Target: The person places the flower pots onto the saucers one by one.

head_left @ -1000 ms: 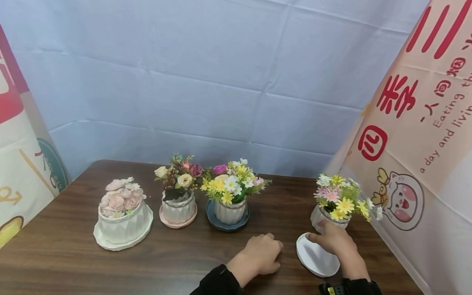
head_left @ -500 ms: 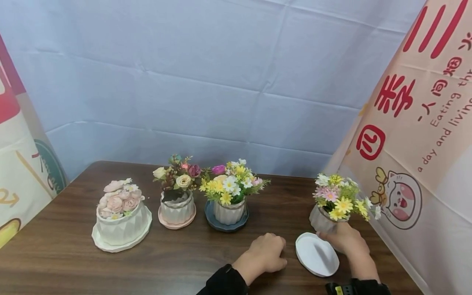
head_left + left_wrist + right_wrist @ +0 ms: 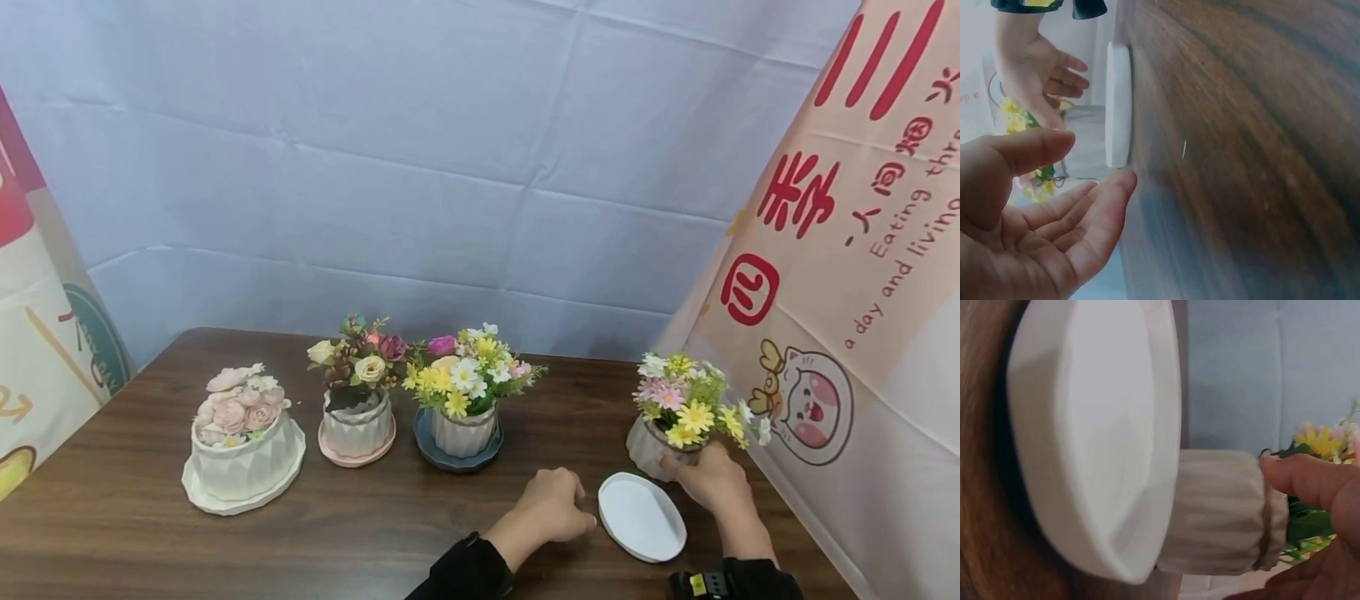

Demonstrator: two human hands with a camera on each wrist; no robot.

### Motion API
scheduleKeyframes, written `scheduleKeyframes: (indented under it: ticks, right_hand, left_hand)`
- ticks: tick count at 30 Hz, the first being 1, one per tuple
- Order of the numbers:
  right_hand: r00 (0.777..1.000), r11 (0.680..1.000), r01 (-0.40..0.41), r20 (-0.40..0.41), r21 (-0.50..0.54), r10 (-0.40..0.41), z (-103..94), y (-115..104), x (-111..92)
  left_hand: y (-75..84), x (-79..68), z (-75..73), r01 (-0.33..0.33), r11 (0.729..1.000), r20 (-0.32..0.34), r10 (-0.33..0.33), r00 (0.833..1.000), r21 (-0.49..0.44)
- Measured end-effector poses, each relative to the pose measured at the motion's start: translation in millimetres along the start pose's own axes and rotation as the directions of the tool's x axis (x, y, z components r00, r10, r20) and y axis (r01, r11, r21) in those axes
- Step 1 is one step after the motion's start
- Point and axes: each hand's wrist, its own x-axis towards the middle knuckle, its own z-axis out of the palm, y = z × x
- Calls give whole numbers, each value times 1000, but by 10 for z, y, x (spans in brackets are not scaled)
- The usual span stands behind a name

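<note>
My right hand is at a grey-white ribbed flowerpot holding yellow, pink and white artificial flowers. Its thumb lies at the twine-bound rim in the right wrist view, while the fingers spread along the pot's right side. In front of this pot lies a white saucer with a raised edge, bare inside. Just left of the saucer, my left hand hovers close over the table, thumb and fingers apart, holding nothing; the left wrist view shows its fingertips near the saucer's side.
Along the left stand three potted flower arrangements: pink roses in a wide white pot on a white saucer, mixed roses in a pot on a pink saucer, and daisies in a pot on a blue saucer. A printed cloth borders the right.
My right hand has moved from over the saucer's far edge to the pot's right side, with its thumb coming to the pot's front. My left hand has shifted right, nearer the saucer.
</note>
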Motion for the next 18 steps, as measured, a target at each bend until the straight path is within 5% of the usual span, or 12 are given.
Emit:
scheduleKeyframes:
  ticks: [7,18]
  right_hand:
    - [988,992,109,-120,67,-100,22,55,122]
    - [972,988,149,-188,32,-141,36,153,225]
  left_hand:
    - [5,35,73,8,998,9,-7,1000,-56]
    - [11,53,110,16,998,-19,-17,1000,-63]
